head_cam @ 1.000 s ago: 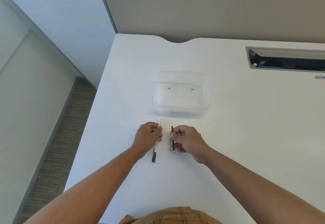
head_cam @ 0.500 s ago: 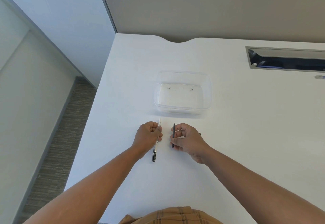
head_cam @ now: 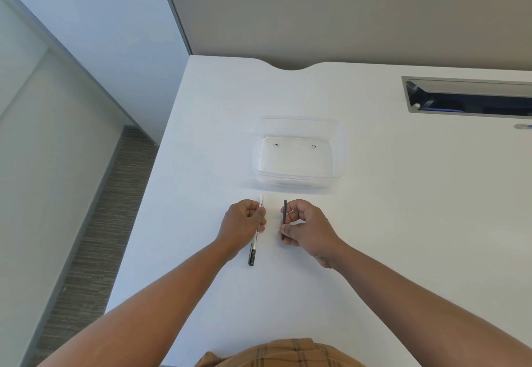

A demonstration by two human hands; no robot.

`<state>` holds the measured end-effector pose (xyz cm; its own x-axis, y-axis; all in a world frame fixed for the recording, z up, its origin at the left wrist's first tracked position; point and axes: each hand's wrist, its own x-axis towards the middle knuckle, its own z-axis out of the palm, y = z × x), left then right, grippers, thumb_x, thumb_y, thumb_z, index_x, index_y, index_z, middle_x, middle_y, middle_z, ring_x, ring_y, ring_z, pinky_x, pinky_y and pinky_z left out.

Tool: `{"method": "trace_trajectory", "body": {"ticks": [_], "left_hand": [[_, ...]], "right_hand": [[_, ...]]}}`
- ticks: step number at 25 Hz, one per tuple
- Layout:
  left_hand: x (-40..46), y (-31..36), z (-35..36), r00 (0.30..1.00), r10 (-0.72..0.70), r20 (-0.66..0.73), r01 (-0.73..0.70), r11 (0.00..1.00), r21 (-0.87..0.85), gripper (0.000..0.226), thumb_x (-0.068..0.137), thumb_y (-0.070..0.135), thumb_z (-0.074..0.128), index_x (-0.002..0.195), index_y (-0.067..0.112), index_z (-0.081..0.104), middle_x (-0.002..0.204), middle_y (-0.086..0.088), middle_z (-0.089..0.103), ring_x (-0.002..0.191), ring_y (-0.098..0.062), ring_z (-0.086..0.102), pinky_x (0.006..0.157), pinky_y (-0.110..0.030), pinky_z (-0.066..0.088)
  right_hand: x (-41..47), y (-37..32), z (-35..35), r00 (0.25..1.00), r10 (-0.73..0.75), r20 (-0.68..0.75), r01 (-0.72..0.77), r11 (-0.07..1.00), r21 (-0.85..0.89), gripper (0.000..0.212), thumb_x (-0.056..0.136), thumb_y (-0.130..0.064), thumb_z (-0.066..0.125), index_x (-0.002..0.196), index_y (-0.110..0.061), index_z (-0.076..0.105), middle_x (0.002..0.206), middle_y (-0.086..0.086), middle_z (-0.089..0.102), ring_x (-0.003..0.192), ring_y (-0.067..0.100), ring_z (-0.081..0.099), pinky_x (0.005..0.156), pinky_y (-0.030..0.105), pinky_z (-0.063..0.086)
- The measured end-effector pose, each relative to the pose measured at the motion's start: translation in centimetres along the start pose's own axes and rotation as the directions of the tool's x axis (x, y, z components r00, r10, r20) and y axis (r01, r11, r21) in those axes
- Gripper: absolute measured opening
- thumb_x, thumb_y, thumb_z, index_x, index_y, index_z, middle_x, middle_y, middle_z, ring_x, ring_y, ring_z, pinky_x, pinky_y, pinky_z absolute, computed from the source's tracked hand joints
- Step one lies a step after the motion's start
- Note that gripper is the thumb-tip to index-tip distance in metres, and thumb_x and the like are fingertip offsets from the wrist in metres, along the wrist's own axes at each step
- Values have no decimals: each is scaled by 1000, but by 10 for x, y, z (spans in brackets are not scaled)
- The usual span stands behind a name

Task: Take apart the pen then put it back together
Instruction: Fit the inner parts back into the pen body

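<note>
The left hand (head_cam: pixel 244 222) is clamped around the white pen barrel (head_cam: pixel 259 222), its black end pointing toward the person, while the right hand (head_cam: pixel 306 227) pinches a thin dark refill (head_cam: pixel 284 218); both sit just in front of the clear tub (head_cam: pixel 299 178), slightly apart. The refill looks slender and smooth, so a loose pinch could let it roll off across the worktop (head_cam: pixel 403 222), and a skewed entry into the barrel might jam it. The worktop is plain white and glossy, with a cable slot (head_cam: pixel 466 96) to the right of the tub, a beige partition behind it, and carpet to its left.
</note>
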<state>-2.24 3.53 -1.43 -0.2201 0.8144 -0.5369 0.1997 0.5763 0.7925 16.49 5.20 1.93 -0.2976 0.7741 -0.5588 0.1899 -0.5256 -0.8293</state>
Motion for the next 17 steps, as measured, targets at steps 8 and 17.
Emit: {"method": "trace_trajectory", "body": {"ticks": [8, 17], "left_hand": [[-4, 3, -3, 997, 5, 79, -1, 999, -42, 15, 95, 30, 67, 102, 17, 70, 79, 2, 78, 64, -8, 68, 76, -28, 57], [-24, 12, -3, 985, 71, 160, -61, 996, -63, 5, 96, 26, 68, 96, 24, 73, 83, 5, 77, 72, -11, 70, 75, -29, 56]], "right_hand": [[2, -2, -2, 998, 8, -63, -3, 997, 76, 10, 92, -8, 70, 100, -9, 64, 79, 0, 64, 78, 22, 70, 76, 36, 62], [5, -16, -7, 955, -173, -242, 220, 959, 181, 6, 96, -8, 68, 92, -5, 65, 85, 13, 72, 79, 22, 72, 83, 34, 62]]}}
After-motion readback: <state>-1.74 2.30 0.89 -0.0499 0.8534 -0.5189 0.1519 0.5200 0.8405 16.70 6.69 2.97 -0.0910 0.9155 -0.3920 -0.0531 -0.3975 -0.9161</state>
